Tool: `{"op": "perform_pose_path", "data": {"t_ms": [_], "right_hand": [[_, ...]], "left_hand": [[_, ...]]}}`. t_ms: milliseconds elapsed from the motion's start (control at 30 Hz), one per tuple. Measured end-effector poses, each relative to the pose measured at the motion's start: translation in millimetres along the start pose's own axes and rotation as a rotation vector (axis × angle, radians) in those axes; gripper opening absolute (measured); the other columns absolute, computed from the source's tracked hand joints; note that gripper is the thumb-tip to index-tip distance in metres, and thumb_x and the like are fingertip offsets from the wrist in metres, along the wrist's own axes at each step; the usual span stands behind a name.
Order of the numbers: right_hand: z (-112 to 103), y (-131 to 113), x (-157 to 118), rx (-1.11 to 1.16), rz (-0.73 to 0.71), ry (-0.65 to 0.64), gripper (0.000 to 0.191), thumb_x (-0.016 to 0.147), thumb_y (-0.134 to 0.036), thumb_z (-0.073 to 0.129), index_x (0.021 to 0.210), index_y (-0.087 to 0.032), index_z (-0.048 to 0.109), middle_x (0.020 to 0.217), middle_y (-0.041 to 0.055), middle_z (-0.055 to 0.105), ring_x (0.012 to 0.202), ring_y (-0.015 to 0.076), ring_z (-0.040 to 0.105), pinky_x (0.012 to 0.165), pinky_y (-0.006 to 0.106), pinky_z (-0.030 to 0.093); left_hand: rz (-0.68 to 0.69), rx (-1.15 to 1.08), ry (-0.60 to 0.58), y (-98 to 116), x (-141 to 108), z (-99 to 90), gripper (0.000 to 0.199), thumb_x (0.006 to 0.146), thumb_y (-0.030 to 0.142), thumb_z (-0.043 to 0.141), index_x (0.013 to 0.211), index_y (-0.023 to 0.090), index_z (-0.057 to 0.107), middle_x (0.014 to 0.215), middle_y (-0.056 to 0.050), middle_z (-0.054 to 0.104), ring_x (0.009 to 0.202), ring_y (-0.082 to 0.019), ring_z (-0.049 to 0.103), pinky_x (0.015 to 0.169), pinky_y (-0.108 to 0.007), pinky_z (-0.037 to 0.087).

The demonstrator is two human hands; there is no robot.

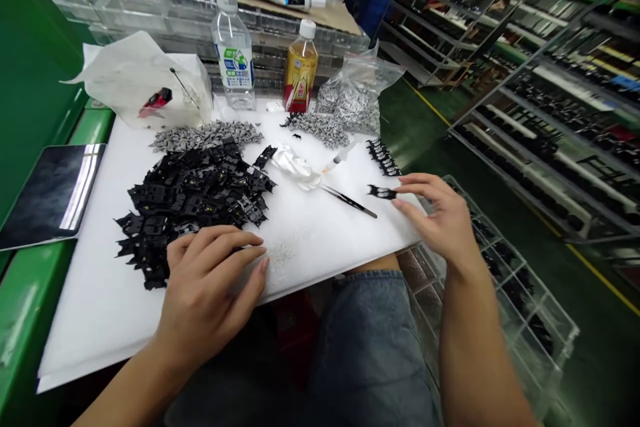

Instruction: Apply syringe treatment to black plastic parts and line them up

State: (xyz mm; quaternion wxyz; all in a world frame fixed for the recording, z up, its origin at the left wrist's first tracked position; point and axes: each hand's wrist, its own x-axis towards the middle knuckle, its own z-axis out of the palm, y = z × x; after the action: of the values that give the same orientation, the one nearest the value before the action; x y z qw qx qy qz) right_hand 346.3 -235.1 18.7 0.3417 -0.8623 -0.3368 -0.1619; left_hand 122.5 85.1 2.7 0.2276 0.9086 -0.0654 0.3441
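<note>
Between the thumb and fingers of my right hand (440,217) is one end of a small black part (382,192), at the right side of the white board (310,240). My left hand (213,280) rests at the near edge of a heap of black plastic parts (195,187); its fingers are bent, and what they hold, if anything, is hidden. Black tweezers (350,201) lie between the hands, beside a crumpled white tissue (295,167) and a syringe (340,157). A row of black parts (384,157) lies just beyond my right hand.
Small grey parts (205,136) lie behind the heap, near a clear bottle (235,53), a yellow bottle (301,67) and a bag of grey parts (355,100). A tablet (53,190) is at left. A compartment tray (525,307) sits lower right.
</note>
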Motion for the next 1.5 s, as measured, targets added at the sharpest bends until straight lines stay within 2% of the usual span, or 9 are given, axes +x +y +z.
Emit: {"op": "perform_pose_path", "data": {"t_ms": [167, 567, 667, 767, 867, 1000, 1167, 1333, 1500], "right_hand": [[-15, 76, 12, -0.109, 0.135, -0.031, 0.020, 0.089, -0.038, 0.075, 0.096, -0.020, 0.081, 0.118, 0.0147, 0.078, 0.103, 0.0306, 0.076, 0.071, 0.041, 0.066], [-4, 87, 23, -0.171, 0.153, -0.057, 0.028, 0.088, -0.034, 0.069, 0.108, -0.017, 0.080, 0.121, 0.0149, 0.076, 0.085, 0.0254, 0.076, 0.065, 0.039, 0.061], [0, 58, 18, -0.199, 0.155, 0.054, 0.039, 0.089, -0.036, 0.072, 0.121, -0.015, 0.075, 0.131, 0.0196, 0.068, 0.082, 0.0238, 0.072, 0.067, 0.041, 0.060], [21, -10, 12, -0.163, 0.089, 0.119, 0.029, 0.095, -0.037, 0.070, 0.118, -0.019, 0.074, 0.113, 0.0123, 0.069, 0.074, 0.0188, 0.064, 0.067, 0.037, 0.055], [61, -92, 9, 0.106, -0.028, -0.273, 0.017, 0.101, -0.037, 0.066, 0.103, -0.022, 0.072, 0.087, 0.0029, 0.067, 0.073, 0.0175, 0.063, 0.065, 0.032, 0.049], [114, -160, 15, 0.032, -0.036, -0.430, 0.013, 0.099, -0.033, 0.067, 0.102, -0.020, 0.068, 0.093, 0.0038, 0.070, 0.078, 0.0202, 0.064, 0.073, 0.037, 0.046], [126, -162, 16, 0.028, 0.036, -0.432, 0.009, 0.097, -0.029, 0.071, 0.099, -0.021, 0.068, 0.085, 0.0007, 0.070, 0.080, 0.0214, 0.067, 0.076, 0.036, 0.047], [98, -152, -14, -0.039, -0.002, -0.335, 0.005, 0.096, -0.020, 0.065, 0.094, -0.022, 0.061, 0.084, -0.0003, 0.063, 0.073, 0.0185, 0.063, 0.072, 0.035, 0.046], [70, -164, -42, 0.005, -0.070, -0.523, 0.008, 0.100, -0.020, 0.059, 0.106, -0.023, 0.065, 0.095, 0.0030, 0.068, 0.080, 0.0195, 0.066, 0.071, 0.034, 0.049]], "left_hand": [[0.063, 0.049, -0.074, 4, -1, -0.2, 0.012, 0.097, 0.011, 0.069, 0.102, 0.022, 0.070, 0.104, -0.003, 0.079, 0.102, -0.025, 0.072, 0.092, -0.047, 0.037], [0.070, 0.034, -0.081, 10, -3, 0.7, 0.012, 0.096, 0.009, 0.070, 0.100, 0.021, 0.070, 0.103, -0.002, 0.079, 0.103, -0.025, 0.071, 0.093, -0.047, 0.037], [0.085, 0.028, -0.084, 10, -5, 0.2, 0.011, 0.096, 0.009, 0.070, 0.100, 0.019, 0.069, 0.103, -0.003, 0.078, 0.103, -0.024, 0.071, 0.091, -0.045, 0.037], [0.112, 0.032, -0.097, 10, -8, 0.4, 0.011, 0.095, 0.009, 0.071, 0.101, 0.018, 0.068, 0.101, -0.003, 0.078, 0.102, -0.024, 0.069, 0.090, -0.044, 0.039], [0.156, 0.023, -0.118, 10, -11, 1.6, 0.009, 0.095, 0.009, 0.070, 0.098, 0.016, 0.066, 0.099, -0.004, 0.077, 0.097, -0.022, 0.067, 0.085, -0.043, 0.042], [0.210, 0.033, -0.108, 10, -14, 3.7, 0.009, 0.093, 0.009, 0.071, 0.090, 0.015, 0.065, 0.094, -0.005, 0.075, 0.090, -0.021, 0.066, 0.078, -0.042, 0.043], [0.208, 0.039, -0.084, 9, -14, 3.9, 0.012, 0.093, 0.011, 0.069, 0.084, 0.015, 0.064, 0.088, -0.004, 0.073, 0.086, -0.020, 0.064, 0.073, -0.041, 0.042], [0.150, 0.010, -0.048, 8, -13, 3.9, 0.011, 0.093, 0.012, 0.069, 0.085, 0.015, 0.062, 0.092, -0.004, 0.073, 0.089, -0.020, 0.063, 0.073, -0.040, 0.042], [0.063, 0.025, -0.056, 9, -14, 4.8, 0.011, 0.096, 0.013, 0.065, 0.086, 0.016, 0.061, 0.092, -0.005, 0.072, 0.088, -0.020, 0.060, 0.073, -0.040, 0.040]]}}
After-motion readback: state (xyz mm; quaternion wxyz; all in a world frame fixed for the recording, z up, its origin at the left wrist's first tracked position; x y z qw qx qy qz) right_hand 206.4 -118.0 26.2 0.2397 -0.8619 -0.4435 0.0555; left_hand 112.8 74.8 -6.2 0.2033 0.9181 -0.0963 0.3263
